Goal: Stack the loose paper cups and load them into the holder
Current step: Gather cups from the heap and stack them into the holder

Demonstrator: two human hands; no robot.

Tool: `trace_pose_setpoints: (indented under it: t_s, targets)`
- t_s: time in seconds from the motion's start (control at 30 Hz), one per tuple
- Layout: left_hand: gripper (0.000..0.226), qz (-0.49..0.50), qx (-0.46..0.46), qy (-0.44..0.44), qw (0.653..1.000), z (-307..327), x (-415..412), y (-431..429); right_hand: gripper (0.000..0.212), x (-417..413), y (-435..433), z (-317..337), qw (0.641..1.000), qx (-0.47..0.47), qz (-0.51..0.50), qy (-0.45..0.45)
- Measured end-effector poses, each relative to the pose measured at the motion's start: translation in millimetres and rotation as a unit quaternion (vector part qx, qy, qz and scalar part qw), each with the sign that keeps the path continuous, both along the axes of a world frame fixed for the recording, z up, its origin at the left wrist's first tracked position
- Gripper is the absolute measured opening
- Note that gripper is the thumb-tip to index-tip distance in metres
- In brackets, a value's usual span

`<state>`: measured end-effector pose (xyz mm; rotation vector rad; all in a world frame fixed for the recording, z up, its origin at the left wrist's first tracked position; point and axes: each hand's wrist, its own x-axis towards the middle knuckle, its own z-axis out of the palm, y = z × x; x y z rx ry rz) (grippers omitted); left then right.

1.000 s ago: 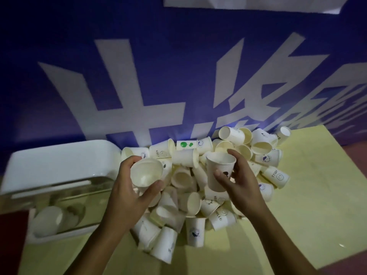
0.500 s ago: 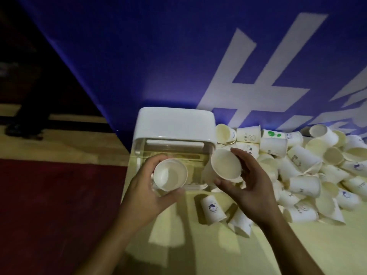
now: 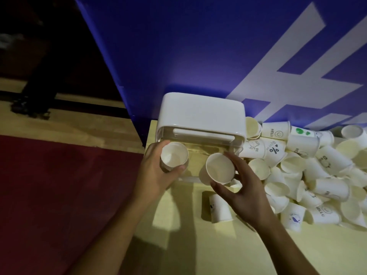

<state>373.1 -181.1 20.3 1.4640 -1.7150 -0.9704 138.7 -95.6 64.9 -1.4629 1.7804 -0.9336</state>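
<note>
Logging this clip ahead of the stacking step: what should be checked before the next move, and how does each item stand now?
1. Grip of the left hand on the left cup: ok, fingers curl round its wall.
2. Grip of the right hand on the right cup: ok, pinched between thumb and fingers.
3. Both cup mouths face the same way, up toward the camera: ok.
4. The two cups nested into one stack: not ok, they are apart.
5. Opening of the holder free to take a stack: cannot tell, hands and cups cover its clear front.
6. Whether the left cup is single or already a stack: cannot tell.
</note>
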Motion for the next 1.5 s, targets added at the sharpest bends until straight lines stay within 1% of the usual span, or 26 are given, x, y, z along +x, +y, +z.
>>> trace_pose_setpoints:
  t_s: [0.1, 0.2, 0.27, 0.4, 0.47, 0.6, 0.73, 0.87, 0.93, 1.0, 1.03, 1.13, 1.27, 1.4, 1.5]
  targets:
    - [0.072, -0.006, -0.013, -0.021, 1.000, -10.3, -6.8, -3.8, 0.075, -4.0, 2.7, -7.7, 1.000, 0.007, -0.002, -0.016]
    - [0.069, 0.000, -0.014, -0.005, 1.000, -12.5, -9.0, -3.1, 0.075, -8.1, 6.7, -12.0, 1.000, 0.011, -0.009, -0.026]
    - [0.071, -0.007, -0.018, -0.015, 1.000, -15.9, -8.6, -3.5, 0.076, -10.6, 8.0, -14.5, 1.000, 0.014, -0.010, -0.022]
    - [0.079, -0.053, 0.009, -0.084, 0.995, -31.2, -6.2, -5.9, 0.074, -10.2, 7.2, -17.0, 1.000, 0.013, -0.018, -0.014]
    - [0.077, -0.065, 0.019, -0.100, 0.993, -39.1, -6.8, -6.3, 0.075, -7.2, 4.8, -17.3, 1.000, 0.008, -0.019, -0.012]
    - [0.071, -0.054, 0.038, -0.110, 0.992, -50.2, -9.4, -7.6, 0.076, -2.4, 0.3, -18.6, 1.000, 0.003, -0.017, -0.003]
    - [0.078, -0.046, 0.055, -0.124, 0.990, -54.4, -10.5, -7.9, 0.075, 4.4, -4.2, -18.9, 1.000, -0.010, -0.022, -0.008]
    - [0.085, -0.047, 0.082, -0.115, 0.989, -53.2, -9.1, -9.2, 0.073, 13.9, -11.7, -15.2, 0.999, -0.035, -0.010, -0.002]
    - [0.091, -0.048, 0.088, -0.100, 0.990, -51.0, -6.6, -9.5, 0.073, 20.9, -16.5, -14.0, 0.999, -0.053, -0.004, -0.001]
    - [0.091, -0.044, 0.096, -0.072, 0.992, -46.9, -0.9, -8.2, 0.076, 30.1, -22.0, -14.5, 0.998, -0.067, 0.004, -0.003]
    - [0.087, -0.039, 0.096, -0.056, 0.993, -45.6, 3.3, -6.8, 0.077, 35.4, -25.0, -15.6, 0.997, -0.071, 0.006, -0.006]
    - [0.064, -0.008, 0.100, 0.009, 0.995, -42.2, 14.7, -1.9, 0.076, 51.6, -33.0, -21.5, 0.996, -0.087, 0.018, 0.000]
    - [0.043, 0.042, 0.131, 0.095, 0.986, -32.4, 15.1, 0.0, 0.074, 66.4, -40.9, -30.9, 0.996, -0.084, 0.034, 0.010]
    - [0.034, 0.042, 0.120, 0.116, 0.985, -23.7, 11.1, -2.1, 0.075, 73.6, -48.7, -42.2, 0.996, -0.072, 0.031, 0.038]
    - [0.027, 0.040, 0.115, 0.132, 0.984, -21.3, 5.3, -5.2, 0.076, 76.0, -53.5, -48.8, 0.996, -0.072, 0.020, 0.040]
